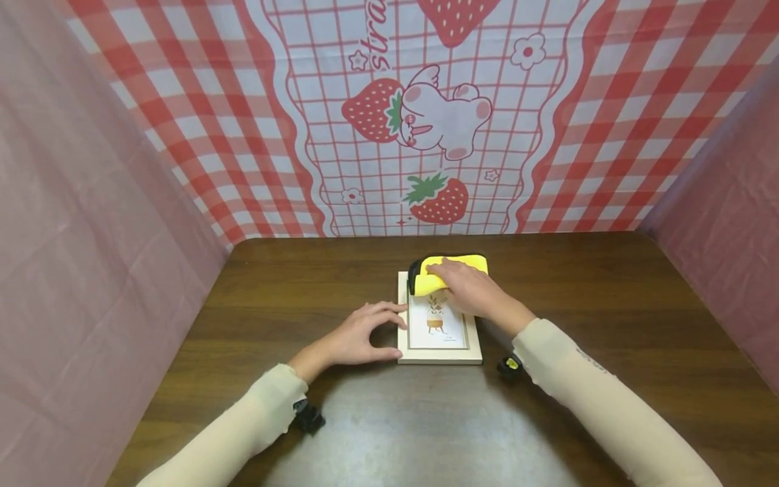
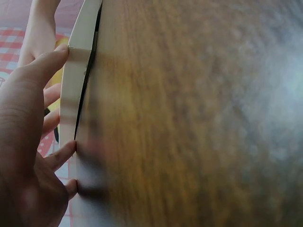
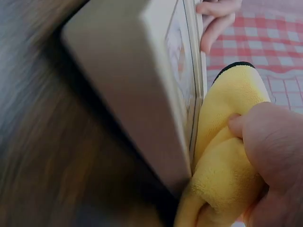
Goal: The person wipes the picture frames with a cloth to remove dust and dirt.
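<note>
A cream picture frame (image 1: 439,356) lies flat on the table, its picture a potted plant on white. Across its far end lies a folded yellow cloth (image 1: 468,261) with black edging. My right hand (image 1: 471,291) holds this cloth against the frame; in the right wrist view the thumb (image 3: 235,125) presses into its bunched folds, while the other fingers are mostly hidden. My left hand (image 1: 365,335) is at the frame's left side, fingers and thumb spread and touching its edge. The left wrist view shows fingertips (image 2: 71,144) against the frame's side (image 2: 73,94).
The brown wooden table (image 1: 262,304) extends on both sides of the frame. A red-and-white checked strawberry curtain (image 1: 243,135) rises behind it, with pink cloth (image 1: 109,203) at the left and right. Black camera mounts (image 1: 309,416) sit at both wrists.
</note>
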The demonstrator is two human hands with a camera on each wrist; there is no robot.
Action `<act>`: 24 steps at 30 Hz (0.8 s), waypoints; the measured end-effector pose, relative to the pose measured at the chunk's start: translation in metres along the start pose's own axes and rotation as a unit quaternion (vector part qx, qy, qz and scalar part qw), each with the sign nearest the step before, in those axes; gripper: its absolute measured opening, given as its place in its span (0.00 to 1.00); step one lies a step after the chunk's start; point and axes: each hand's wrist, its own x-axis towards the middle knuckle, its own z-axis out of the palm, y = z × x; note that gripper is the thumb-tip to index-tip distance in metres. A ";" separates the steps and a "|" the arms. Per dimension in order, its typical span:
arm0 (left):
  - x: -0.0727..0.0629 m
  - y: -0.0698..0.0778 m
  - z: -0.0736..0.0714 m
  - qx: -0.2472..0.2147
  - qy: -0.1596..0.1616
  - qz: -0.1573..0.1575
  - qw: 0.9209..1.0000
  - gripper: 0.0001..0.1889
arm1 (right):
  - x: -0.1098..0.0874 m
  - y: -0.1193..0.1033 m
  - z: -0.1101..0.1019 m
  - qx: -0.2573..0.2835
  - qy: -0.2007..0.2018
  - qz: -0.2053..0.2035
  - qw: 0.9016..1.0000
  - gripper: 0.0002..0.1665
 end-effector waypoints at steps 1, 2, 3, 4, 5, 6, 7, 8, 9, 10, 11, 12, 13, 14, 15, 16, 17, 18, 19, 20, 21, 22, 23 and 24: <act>0.000 0.000 0.000 0.000 0.000 0.000 1.000 0.22 | -0.002 0.003 0.000 0.004 0.000 0.005 1.000 0.32; 0.000 0.001 0.000 0.000 -0.001 0.001 1.000 0.22 | -0.004 0.007 -0.001 0.008 0.002 0.008 1.000 0.32; 0.000 0.001 0.000 0.001 -0.001 0.001 1.000 0.22 | -0.006 0.010 -0.001 0.012 0.004 0.013 1.000 0.32; 0.000 0.001 0.000 0.000 -0.001 0.001 1.000 0.22 | -0.008 0.012 -0.002 0.012 0.007 0.014 1.000 0.32; 0.000 0.001 0.000 0.001 -0.001 0.001 1.000 0.22 | -0.009 0.015 -0.002 0.011 0.011 0.014 1.000 0.32; 0.000 0.001 0.000 0.001 -0.002 0.001 1.000 0.23 | -0.010 0.017 -0.002 0.011 0.013 0.015 1.000 0.32; 0.000 0.001 -0.001 0.000 -0.002 0.000 1.000 0.23 | -0.011 0.019 -0.003 0.013 0.014 0.015 1.000 0.32; 0.000 0.001 -0.001 -0.001 -0.002 0.000 1.000 0.23 | -0.011 0.020 -0.003 0.014 0.015 0.014 1.000 0.33; 0.000 0.001 -0.001 -0.002 -0.002 0.000 1.000 0.23 | -0.011 0.021 -0.003 0.014 0.015 0.013 1.000 0.32; -0.001 0.001 -0.001 -0.002 -0.002 -0.001 1.000 0.23 | -0.011 0.021 -0.003 0.015 0.016 0.011 1.000 0.32; -0.001 0.001 -0.001 -0.001 -0.002 -0.001 1.000 0.23 | -0.010 0.022 -0.003 0.018 0.015 0.011 1.000 0.32; -0.001 0.001 -0.001 -0.003 -0.001 -0.001 1.000 0.23 | -0.009 0.022 -0.003 0.020 0.015 0.011 1.000 0.32; -0.001 0.001 -0.001 -0.003 -0.001 -0.001 1.000 0.23 | -0.008 0.022 -0.003 0.018 0.018 0.007 1.000 0.32; -0.001 0.002 -0.002 -0.002 -0.001 0.000 1.000 0.23 | -0.007 0.023 -0.003 0.016 0.022 0.003 1.000 0.31; -0.001 0.002 -0.002 -0.001 -0.001 0.000 1.000 0.23 | -0.006 0.023 -0.003 0.015 0.026 -0.001 1.000 0.30; -0.002 0.002 -0.002 -0.001 0.000 0.000 1.000 0.23 | -0.005 0.024 -0.004 0.015 0.031 -0.004 0.999 0.30; -0.002 0.002 -0.002 -0.001 -0.001 0.000 1.000 0.23 | -0.004 0.024 -0.006 0.017 0.036 -0.008 0.999 0.29; -0.002 0.002 -0.002 -0.001 0.000 0.000 1.000 0.23 | -0.004 0.024 -0.007 0.019 0.040 -0.010 0.999 0.28; -0.001 0.002 -0.001 -0.001 -0.001 -0.001 1.000 0.23 | -0.003 0.024 -0.010 0.021 0.044 -0.012 0.999 0.27; -0.001 0.002 -0.001 -0.001 -0.001 -0.002 1.000 0.23 | -0.002 0.024 -0.013 0.027 0.043 -0.011 0.999 0.27; -0.001 0.002 -0.001 -0.002 -0.002 -0.003 1.000 0.23 | 0.000 0.025 -0.016 0.031 0.046 -0.012 0.998 0.26; -0.001 0.003 -0.001 -0.003 -0.003 -0.004 1.000 0.23 | 0.001 0.025 -0.019 0.037 0.047 -0.011 0.998 0.25; -0.001 0.003 -0.001 -0.003 -0.004 -0.003 1.000 0.23 | 0.003 0.024 -0.022 0.041 0.046 -0.009 0.998 0.24; -0.001 0.003 -0.001 -0.003 -0.004 -0.003 1.000 0.23 | 0.005 0.024 -0.025 0.043 0.047 -0.008 0.998 0.23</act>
